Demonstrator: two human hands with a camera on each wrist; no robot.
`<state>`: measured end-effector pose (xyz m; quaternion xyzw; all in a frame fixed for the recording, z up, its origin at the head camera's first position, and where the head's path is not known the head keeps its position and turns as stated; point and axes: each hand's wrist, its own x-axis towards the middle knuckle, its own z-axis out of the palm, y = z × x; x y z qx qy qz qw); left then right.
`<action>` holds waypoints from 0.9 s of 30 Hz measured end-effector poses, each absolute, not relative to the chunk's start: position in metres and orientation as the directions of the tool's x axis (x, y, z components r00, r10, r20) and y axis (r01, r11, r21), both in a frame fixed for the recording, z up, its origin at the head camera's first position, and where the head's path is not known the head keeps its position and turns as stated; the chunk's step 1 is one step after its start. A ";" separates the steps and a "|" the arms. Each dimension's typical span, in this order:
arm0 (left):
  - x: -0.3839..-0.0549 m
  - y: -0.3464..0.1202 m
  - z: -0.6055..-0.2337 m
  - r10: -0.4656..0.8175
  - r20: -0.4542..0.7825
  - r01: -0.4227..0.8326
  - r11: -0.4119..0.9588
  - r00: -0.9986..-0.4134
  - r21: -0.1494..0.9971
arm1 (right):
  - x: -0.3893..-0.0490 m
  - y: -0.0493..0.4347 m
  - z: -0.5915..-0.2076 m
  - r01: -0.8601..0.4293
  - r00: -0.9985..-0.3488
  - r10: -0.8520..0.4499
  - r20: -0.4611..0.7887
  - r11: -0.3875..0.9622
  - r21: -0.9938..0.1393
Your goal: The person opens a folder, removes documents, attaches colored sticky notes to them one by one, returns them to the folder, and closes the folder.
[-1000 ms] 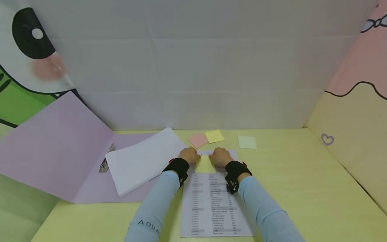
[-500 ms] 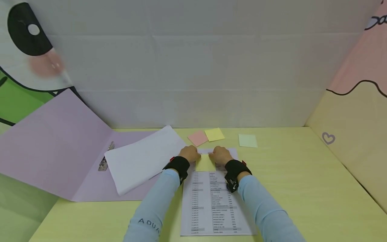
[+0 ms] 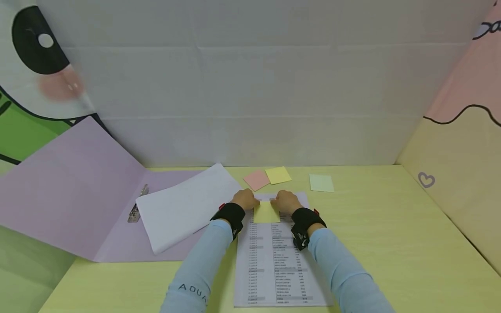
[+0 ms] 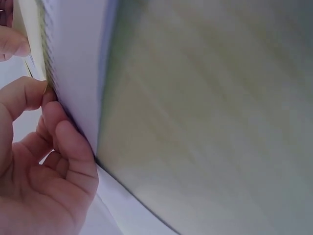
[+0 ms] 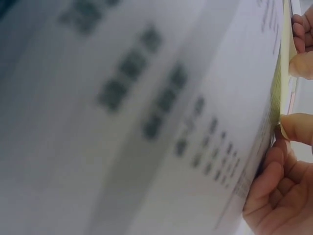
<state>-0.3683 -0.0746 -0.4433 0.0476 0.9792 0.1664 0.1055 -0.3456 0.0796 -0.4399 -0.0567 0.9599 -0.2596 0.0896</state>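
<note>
A yellow sticky note [image 3: 266, 213] lies over the upper part of a printed sheet [image 3: 274, 269] with rows of text. My left hand [image 3: 245, 200] pinches the note's upper left corner between thumb and index finger, its other fingers curled beside the paper in the left wrist view. At the upper right corner, my right hand [image 3: 287, 202] pinches the same note the same way, as the right wrist view shows. The note's far edge is partly hidden by the fingers.
To the left, an open purple folder [image 3: 74, 187] with a metal clip [image 3: 137, 208] bears a white sheet [image 3: 188, 204]. Behind the hands lie a pink sticky note [image 3: 256, 180], another yellow one [image 3: 278, 175] and a pale green one [image 3: 322, 183]. A grey wall [image 3: 250, 87] stands behind.
</note>
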 end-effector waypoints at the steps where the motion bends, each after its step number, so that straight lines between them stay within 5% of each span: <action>1: -0.367 -0.075 -0.443 0.127 -0.194 0.055 0.939 -0.973 0.341 | -0.345 0.080 -0.441 -0.064 -0.977 -0.157 -0.142 0.859 -0.508; 10: -0.360 -0.081 -0.434 0.139 -0.205 0.031 0.890 -0.969 0.456 | -0.340 0.080 -0.440 -0.083 -0.977 -0.169 -0.131 0.863 -0.499; 27: -0.359 -0.077 -0.431 0.124 -0.160 0.049 0.913 -0.979 0.405 | -0.336 0.077 -0.432 -0.063 -0.975 -0.157 -0.156 0.874 -0.483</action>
